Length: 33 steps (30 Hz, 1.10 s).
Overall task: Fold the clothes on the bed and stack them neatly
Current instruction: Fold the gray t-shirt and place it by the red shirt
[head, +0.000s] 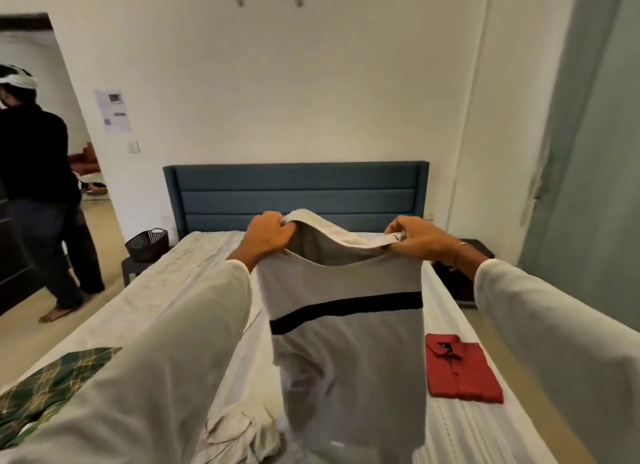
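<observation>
I hold a grey shirt (346,342) with a black chest stripe and white collar up in front of me over the bed (166,290). My left hand (268,237) grips its left shoulder and my right hand (414,238) pinches its right shoulder; the shirt hangs down, its lower end near the sheet. A folded red shirt (462,370) lies flat on the bed at the right. A green plaid garment (45,391) lies unfolded at the lower left. A crumpled cream garment (242,429) sits below the hanging shirt.
A blue headboard (294,186) stands against the far wall. A dark basket (147,244) sits on a low stand left of the bed. A person in dark clothes (38,193) stands in the doorway at the left. A dark bedside table (460,280) is at the right.
</observation>
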Each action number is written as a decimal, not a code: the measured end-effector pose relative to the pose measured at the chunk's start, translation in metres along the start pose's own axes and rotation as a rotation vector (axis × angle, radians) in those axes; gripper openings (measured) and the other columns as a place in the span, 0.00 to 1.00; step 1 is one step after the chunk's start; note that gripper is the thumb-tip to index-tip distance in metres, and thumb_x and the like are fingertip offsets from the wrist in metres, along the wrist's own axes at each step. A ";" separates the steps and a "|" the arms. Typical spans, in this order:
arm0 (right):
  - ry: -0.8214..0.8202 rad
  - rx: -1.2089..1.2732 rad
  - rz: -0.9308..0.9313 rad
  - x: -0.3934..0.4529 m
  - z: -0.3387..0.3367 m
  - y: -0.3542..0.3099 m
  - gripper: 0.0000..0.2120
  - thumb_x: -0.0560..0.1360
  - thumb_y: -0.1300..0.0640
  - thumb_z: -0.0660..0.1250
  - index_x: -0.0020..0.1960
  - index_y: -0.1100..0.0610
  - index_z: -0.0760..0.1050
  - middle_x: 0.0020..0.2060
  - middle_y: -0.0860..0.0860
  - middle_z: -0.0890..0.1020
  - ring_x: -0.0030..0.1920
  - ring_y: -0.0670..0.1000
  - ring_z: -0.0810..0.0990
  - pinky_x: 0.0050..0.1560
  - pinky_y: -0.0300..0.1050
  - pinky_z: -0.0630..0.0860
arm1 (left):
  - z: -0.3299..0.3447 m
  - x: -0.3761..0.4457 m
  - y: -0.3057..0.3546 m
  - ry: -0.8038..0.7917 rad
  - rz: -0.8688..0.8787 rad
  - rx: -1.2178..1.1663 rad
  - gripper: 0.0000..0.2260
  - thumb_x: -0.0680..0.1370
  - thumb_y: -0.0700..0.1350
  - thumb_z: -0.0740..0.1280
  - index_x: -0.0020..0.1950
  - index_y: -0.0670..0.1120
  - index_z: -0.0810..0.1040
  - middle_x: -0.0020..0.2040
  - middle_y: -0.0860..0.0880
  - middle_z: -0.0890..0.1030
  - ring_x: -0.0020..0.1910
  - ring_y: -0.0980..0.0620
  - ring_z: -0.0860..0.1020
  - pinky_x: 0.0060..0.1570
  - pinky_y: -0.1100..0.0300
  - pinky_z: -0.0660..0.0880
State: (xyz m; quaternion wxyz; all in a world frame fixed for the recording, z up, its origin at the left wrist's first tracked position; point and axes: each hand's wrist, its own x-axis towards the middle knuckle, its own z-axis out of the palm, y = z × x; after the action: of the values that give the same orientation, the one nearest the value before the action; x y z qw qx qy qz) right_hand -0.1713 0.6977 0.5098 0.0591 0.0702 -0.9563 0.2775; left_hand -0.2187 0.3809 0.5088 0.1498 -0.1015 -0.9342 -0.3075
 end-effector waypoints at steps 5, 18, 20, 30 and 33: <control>-0.234 0.006 -0.028 -0.036 -0.060 0.037 0.13 0.70 0.50 0.78 0.52 0.53 0.84 0.46 0.47 0.86 0.49 0.52 0.85 0.52 0.43 0.83 | -0.028 0.008 0.012 -0.220 0.257 0.181 0.27 0.62 0.69 0.78 0.42 0.49 0.76 0.40 0.50 0.80 0.38 0.51 0.77 0.36 0.58 0.71; 0.306 -0.135 -0.027 -0.061 -0.093 0.065 0.15 0.69 0.49 0.80 0.51 0.58 0.86 0.42 0.55 0.85 0.41 0.53 0.81 0.38 0.40 0.75 | -0.061 0.024 0.033 -0.393 0.285 0.195 0.08 0.78 0.40 0.72 0.41 0.50 0.86 0.33 0.53 0.82 0.30 0.57 0.77 0.32 0.62 0.76; 0.217 -0.088 -0.037 -0.068 -0.101 0.065 0.07 0.74 0.52 0.76 0.50 0.53 0.86 0.44 0.53 0.86 0.44 0.54 0.82 0.42 0.41 0.76 | -0.064 0.021 0.036 -0.430 0.263 0.129 0.08 0.80 0.38 0.69 0.47 0.47 0.86 0.38 0.50 0.84 0.33 0.55 0.81 0.33 0.63 0.79; 0.295 -0.025 -0.104 -0.091 -0.122 0.068 0.09 0.69 0.49 0.78 0.41 0.53 0.84 0.33 0.50 0.83 0.39 0.53 0.79 0.37 0.39 0.74 | -0.075 0.017 0.041 -0.315 0.285 -0.093 0.03 0.74 0.43 0.77 0.47 0.47 0.88 0.43 0.48 0.87 0.44 0.52 0.81 0.50 0.55 0.78; 0.186 -0.046 -0.115 -0.099 -0.133 0.071 0.20 0.61 0.39 0.79 0.42 0.54 0.84 0.36 0.50 0.84 0.40 0.51 0.81 0.40 0.41 0.77 | -0.083 0.014 0.045 -0.396 0.241 -0.102 0.08 0.67 0.44 0.81 0.43 0.44 0.88 0.41 0.47 0.86 0.44 0.52 0.81 0.45 0.62 0.76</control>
State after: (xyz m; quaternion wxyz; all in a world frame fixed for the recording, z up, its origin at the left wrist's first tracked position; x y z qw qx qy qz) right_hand -0.0756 0.8387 0.5689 0.1647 0.0974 -0.9473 0.2569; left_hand -0.2006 0.3680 0.6015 -0.0063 -0.2781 -0.9096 -0.3085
